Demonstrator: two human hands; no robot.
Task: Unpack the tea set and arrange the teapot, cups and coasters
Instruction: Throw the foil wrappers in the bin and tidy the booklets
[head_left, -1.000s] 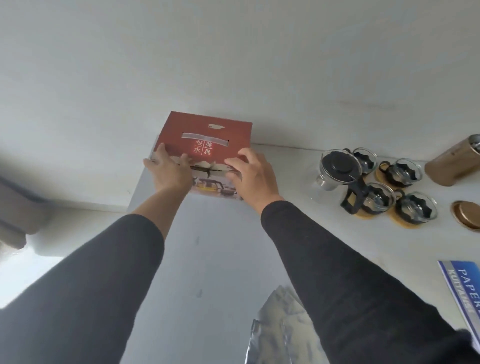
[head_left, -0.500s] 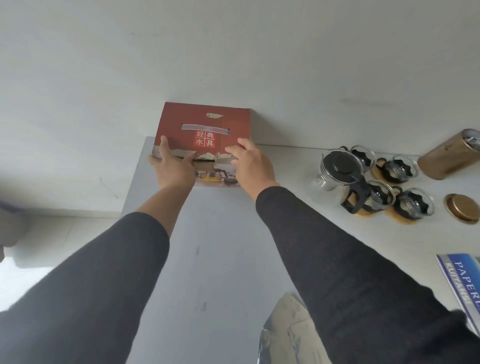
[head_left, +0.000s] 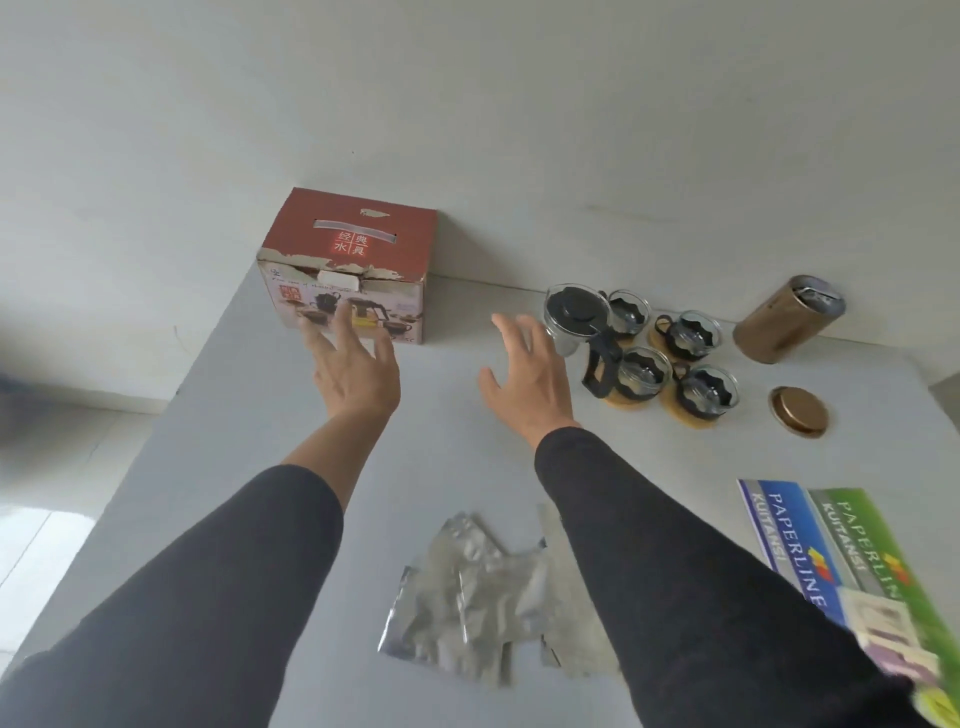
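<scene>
Left hand (head_left: 358, 376): fingers spread, holding nothing, just before the box (head_left: 345, 270).
Right hand (head_left: 530, 379): fingers spread, holding nothing.
Box: worktop's (head_left: 249, 426) far left corner.

Plain home or office corner: white table (head_left: 234, 441) against bare wall (head_left: 467, 104); paper reams (head_left: 810, 545)

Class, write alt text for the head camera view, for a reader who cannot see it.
Two open hands, left and right, hover over a grey table before a closed red box. Right of them stand a glass teapot and four cups on coasters, then a gold tin and its lid.
</scene>
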